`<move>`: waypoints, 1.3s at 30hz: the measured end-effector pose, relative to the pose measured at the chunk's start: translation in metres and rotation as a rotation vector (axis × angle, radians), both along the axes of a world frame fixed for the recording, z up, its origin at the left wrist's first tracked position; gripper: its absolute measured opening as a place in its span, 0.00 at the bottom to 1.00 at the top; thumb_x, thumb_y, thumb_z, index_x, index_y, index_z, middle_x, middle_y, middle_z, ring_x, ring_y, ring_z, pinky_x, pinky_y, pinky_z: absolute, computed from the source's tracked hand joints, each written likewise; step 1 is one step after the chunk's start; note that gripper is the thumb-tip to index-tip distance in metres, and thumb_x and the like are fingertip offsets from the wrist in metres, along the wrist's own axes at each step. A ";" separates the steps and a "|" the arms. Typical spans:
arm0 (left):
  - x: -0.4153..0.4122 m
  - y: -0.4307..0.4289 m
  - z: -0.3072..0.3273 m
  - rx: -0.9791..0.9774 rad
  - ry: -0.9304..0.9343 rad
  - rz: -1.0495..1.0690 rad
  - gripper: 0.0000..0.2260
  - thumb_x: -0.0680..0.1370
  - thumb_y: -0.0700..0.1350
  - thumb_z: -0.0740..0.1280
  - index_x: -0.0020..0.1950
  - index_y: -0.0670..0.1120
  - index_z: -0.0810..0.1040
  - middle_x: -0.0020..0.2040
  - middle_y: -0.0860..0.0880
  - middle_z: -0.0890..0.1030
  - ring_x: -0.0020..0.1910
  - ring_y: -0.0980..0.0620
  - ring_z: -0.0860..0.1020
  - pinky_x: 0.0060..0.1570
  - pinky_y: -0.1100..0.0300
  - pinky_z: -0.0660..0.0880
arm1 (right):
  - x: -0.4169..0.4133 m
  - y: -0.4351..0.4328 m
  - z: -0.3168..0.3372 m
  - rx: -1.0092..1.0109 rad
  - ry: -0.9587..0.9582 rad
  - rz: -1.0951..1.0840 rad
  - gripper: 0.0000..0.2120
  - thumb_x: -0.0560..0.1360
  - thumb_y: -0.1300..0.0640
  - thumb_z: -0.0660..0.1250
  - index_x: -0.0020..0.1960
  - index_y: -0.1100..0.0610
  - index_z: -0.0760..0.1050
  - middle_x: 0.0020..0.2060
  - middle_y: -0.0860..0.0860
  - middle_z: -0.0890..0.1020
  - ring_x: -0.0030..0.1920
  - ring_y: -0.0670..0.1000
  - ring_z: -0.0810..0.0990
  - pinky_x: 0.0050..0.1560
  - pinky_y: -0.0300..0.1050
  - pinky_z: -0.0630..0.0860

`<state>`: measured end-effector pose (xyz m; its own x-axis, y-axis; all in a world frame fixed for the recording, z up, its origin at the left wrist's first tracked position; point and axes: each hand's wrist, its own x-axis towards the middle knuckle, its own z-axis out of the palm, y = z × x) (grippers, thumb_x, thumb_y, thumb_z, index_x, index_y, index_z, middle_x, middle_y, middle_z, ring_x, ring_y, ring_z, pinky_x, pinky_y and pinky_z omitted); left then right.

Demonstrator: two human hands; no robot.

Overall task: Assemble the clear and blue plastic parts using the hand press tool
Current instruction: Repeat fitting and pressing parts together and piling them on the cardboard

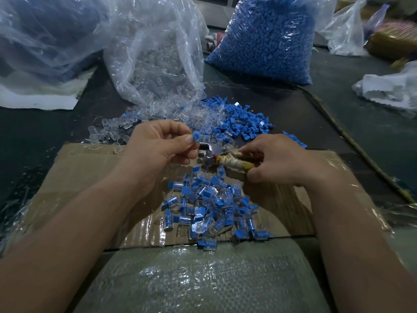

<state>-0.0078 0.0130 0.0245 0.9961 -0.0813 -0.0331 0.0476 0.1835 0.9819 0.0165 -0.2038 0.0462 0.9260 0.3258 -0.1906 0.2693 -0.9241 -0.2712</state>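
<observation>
Left hand [158,143] pinches a blue part [195,137]; right hand [279,160] grips the press tool [225,160]

From my end I find nothing legible. No lettering, label, brand or number shows on the bag of blue parts [266,39], the bag of clear parts [158,53], the cardboard sheet [85,172], the hand press tool [225,159] or the single blue part [195,137] held up above it.
</observation>
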 end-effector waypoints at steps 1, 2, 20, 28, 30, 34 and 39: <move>0.000 0.000 0.000 -0.005 -0.001 0.004 0.06 0.63 0.39 0.67 0.39 0.41 0.76 0.30 0.46 0.82 0.28 0.55 0.80 0.27 0.66 0.76 | 0.000 0.002 -0.001 -0.019 -0.031 0.007 0.15 0.66 0.50 0.70 0.53 0.47 0.77 0.39 0.41 0.74 0.40 0.42 0.71 0.38 0.41 0.69; 0.000 0.000 0.000 -0.006 -0.003 0.008 0.05 0.64 0.38 0.67 0.39 0.41 0.76 0.30 0.46 0.82 0.28 0.55 0.80 0.28 0.66 0.76 | 0.001 0.004 -0.002 -0.044 -0.071 0.011 0.11 0.67 0.52 0.69 0.50 0.48 0.77 0.38 0.42 0.74 0.39 0.42 0.70 0.35 0.41 0.68; -0.001 -0.003 -0.003 -0.027 -0.156 0.150 0.06 0.73 0.33 0.64 0.40 0.43 0.75 0.32 0.49 0.82 0.31 0.54 0.80 0.32 0.66 0.77 | -0.007 0.020 -0.013 0.350 -0.327 0.006 0.09 0.73 0.51 0.66 0.49 0.50 0.67 0.40 0.43 0.71 0.38 0.42 0.70 0.35 0.38 0.63; 0.000 -0.002 -0.005 -0.026 -0.243 0.186 0.05 0.72 0.35 0.66 0.40 0.44 0.76 0.32 0.50 0.82 0.32 0.55 0.81 0.32 0.67 0.76 | -0.011 0.027 -0.014 0.340 -0.276 0.040 0.11 0.71 0.47 0.63 0.50 0.50 0.67 0.40 0.40 0.69 0.40 0.40 0.69 0.36 0.36 0.62; -0.001 -0.003 -0.004 -0.029 -0.253 0.190 0.04 0.72 0.36 0.66 0.40 0.44 0.76 0.32 0.50 0.82 0.31 0.55 0.80 0.32 0.66 0.76 | -0.011 0.028 -0.015 0.345 -0.264 0.042 0.11 0.71 0.47 0.64 0.50 0.49 0.67 0.40 0.41 0.70 0.41 0.40 0.69 0.36 0.36 0.62; -0.002 -0.004 -0.003 -0.029 -0.269 0.197 0.05 0.73 0.34 0.66 0.41 0.43 0.76 0.31 0.51 0.82 0.31 0.56 0.80 0.33 0.66 0.77 | -0.012 0.029 -0.014 0.332 -0.242 0.060 0.09 0.73 0.48 0.64 0.49 0.49 0.66 0.40 0.41 0.70 0.40 0.41 0.69 0.36 0.36 0.61; -0.004 -0.006 -0.003 -0.004 -0.288 0.215 0.05 0.73 0.35 0.66 0.40 0.44 0.76 0.31 0.51 0.82 0.31 0.57 0.80 0.33 0.66 0.77 | -0.013 0.032 -0.013 0.312 -0.248 0.065 0.08 0.73 0.51 0.65 0.48 0.49 0.67 0.38 0.42 0.70 0.38 0.41 0.69 0.35 0.38 0.62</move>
<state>-0.0115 0.0073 0.0213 0.9587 0.1318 0.2519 -0.2716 0.1629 0.9485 0.0033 -0.1718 0.0327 0.9071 0.3920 0.1533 0.4169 -0.7865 -0.4557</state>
